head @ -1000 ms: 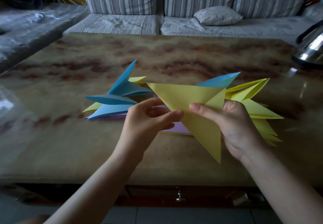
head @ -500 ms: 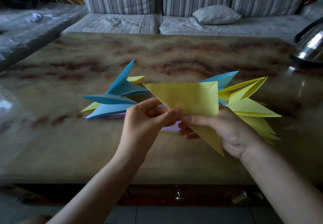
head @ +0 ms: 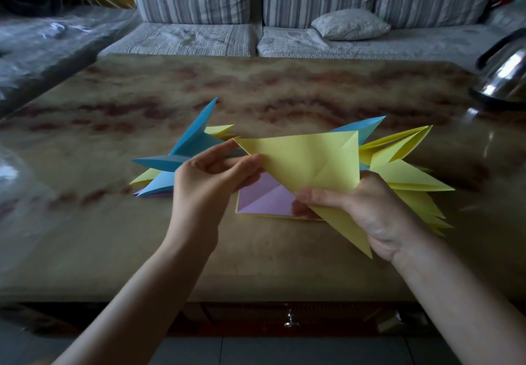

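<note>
Yellow paper point(head: 307, 162): left fingers point(head: 244, 166) pinch left corner, right fingers point(head: 318, 194) clamp bottom fold.

Marbled table point(head: 113, 236): blue folded papers point(head: 193, 142) left, yellow folded papers point(head: 407, 177) right, purple sheet point(head: 264, 199) between, kettle point(head: 506, 77) right.

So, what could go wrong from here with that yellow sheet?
1. The yellow sheet is held in the air, the left hand pinching only its left corner, so the next crease may drift off the existing fold lines.
2. The right hand grips the sheet right beside the yellow folded pieces; a turn of the wrist could knock them out of place.
</note>
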`<state>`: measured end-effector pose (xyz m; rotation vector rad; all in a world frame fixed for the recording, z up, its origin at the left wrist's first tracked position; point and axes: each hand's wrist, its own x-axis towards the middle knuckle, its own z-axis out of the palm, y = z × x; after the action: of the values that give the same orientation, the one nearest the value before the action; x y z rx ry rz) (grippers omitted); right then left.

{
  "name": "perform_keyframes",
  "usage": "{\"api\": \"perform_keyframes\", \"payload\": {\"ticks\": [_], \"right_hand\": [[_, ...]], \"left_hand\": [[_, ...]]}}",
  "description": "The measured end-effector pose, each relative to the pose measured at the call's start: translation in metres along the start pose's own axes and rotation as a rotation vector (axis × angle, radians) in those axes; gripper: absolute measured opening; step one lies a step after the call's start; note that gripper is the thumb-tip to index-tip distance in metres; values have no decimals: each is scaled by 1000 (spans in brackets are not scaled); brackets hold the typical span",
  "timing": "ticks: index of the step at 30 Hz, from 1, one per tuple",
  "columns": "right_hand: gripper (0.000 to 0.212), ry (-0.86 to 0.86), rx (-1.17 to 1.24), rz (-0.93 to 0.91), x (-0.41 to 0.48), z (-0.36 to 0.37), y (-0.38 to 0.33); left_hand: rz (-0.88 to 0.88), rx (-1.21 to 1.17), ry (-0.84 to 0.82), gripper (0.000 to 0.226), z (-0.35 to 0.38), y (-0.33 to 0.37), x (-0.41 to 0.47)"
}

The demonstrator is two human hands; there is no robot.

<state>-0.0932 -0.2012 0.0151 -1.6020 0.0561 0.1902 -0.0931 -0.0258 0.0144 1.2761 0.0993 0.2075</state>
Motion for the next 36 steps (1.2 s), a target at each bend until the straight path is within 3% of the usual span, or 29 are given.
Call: {"api": "perform_keyframes", "payload": {"ticks": [5,11,17,21,24,28,31,34,36], "right_hand": [[39,-16,4,-11,0,1,1],[43,-18,8,-26,0,2,2],[24,-66,32,-21,1,3,1],[25,-62,-6,-19,0,1,2],[39,4,-18,-12,1,-5,2],[36,9,50,-29,1,-5,-3],[38,3,78,-32,1,1,-3],[47,22,37,-28,1,7,1],[42,8,44,-6,2,8,2]], "left_hand": [[5,-37,38,46,1,2,0],[34,-86,122,38,-10,6,10],[65,-81,159,39,-7,4,11],[83,-114,208,36,-9,6,15],[98,-192,250,36,-23,13,25],[3,-79,32,35,-9,1,7],[-101,42,-150,52,8,-14,-8],[-105,106,-164,34,16,-21,-13],[-82,83,-112,23,16,-23,-13]]}}
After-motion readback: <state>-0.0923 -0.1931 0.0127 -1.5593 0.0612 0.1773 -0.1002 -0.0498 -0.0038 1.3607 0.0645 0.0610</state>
